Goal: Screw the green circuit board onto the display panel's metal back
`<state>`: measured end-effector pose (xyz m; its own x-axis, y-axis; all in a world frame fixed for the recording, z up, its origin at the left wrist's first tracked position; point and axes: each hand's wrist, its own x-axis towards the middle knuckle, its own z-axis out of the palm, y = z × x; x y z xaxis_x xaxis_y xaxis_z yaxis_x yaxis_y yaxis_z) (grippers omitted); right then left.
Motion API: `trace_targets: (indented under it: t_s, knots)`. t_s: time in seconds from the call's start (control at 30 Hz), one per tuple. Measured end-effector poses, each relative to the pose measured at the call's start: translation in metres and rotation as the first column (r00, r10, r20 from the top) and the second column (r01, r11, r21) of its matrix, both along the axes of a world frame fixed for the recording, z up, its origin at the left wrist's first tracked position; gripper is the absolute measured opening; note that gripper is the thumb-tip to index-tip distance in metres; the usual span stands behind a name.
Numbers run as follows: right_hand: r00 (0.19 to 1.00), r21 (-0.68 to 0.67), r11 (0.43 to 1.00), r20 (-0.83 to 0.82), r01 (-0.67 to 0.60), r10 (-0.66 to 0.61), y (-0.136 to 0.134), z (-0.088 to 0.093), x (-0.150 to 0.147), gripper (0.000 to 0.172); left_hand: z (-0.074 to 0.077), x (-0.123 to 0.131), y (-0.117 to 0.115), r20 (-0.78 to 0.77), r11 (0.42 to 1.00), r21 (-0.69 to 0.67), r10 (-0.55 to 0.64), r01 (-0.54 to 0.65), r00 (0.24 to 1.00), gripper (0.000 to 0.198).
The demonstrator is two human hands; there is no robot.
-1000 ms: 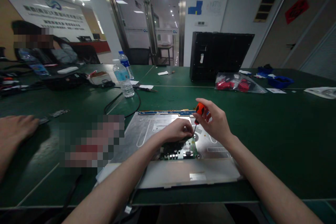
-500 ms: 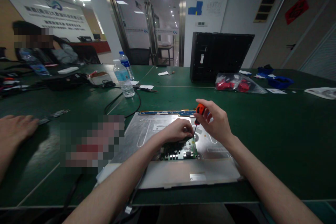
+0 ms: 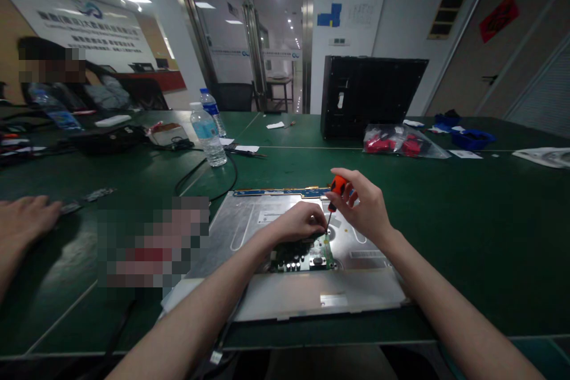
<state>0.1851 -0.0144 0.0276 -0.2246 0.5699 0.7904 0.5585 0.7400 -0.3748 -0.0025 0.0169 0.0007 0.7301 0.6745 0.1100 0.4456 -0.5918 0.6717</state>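
Note:
A flat metal display panel (image 3: 285, 294) lies on the green table in front of me. On its middle sits a green circuit board (image 3: 303, 261), and a narrow blue board (image 3: 271, 193) runs along its far edge. My right hand (image 3: 363, 205) grips a red-and-black screwdriver (image 3: 338, 185) by its handle, the shaft slanting down to the upper right corner of the circuit board. Close to the tip, my left hand (image 3: 303, 222) has its fingers pinched together over the board. Whatever is between those fingertips is hidden.
Another person's hand (image 3: 29, 219) rests on the table at left. Water bottles (image 3: 208, 136) and a black cable (image 3: 234, 175) are beyond the panel. Behind stand a black monitor housing (image 3: 374, 98), a plastic bag with red items (image 3: 403, 142) and a blue tray (image 3: 472, 140).
The view has shifted very slightly. Both hands and the screwdriver keep nearly the same pose over the circuit board.

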Motion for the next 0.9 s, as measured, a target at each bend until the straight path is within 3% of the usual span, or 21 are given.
trace_targets:
  t_s: [0.3, 0.6, 0.9]
  knots:
    - [0.999, -0.017, 0.999, 0.015, -0.04, 0.04, -0.0043, 0.0026, -0.0014, 0.042, 0.0014, 0.0006, -0.0005, -0.009, 1.0, 0.012, -0.012, 0.012, 1.0, 0.009]
    - [0.999, 0.025, 0.999, 0.022, 0.037, -0.038, -0.0007, 0.0013, -0.0003, 0.034, 0.0016, 0.0004, -0.0005, -0.021, 1.0, 0.024, 0.004, -0.004, 1.0, 0.009]
    - [1.0, -0.039, 0.999, -0.007, -0.013, 0.013, -0.0052, 0.0027, -0.0021, 0.036, 0.0001, 0.0008, 0.0004, -0.02, 1.0, 0.029, -0.005, 0.005, 1.0, 0.009]
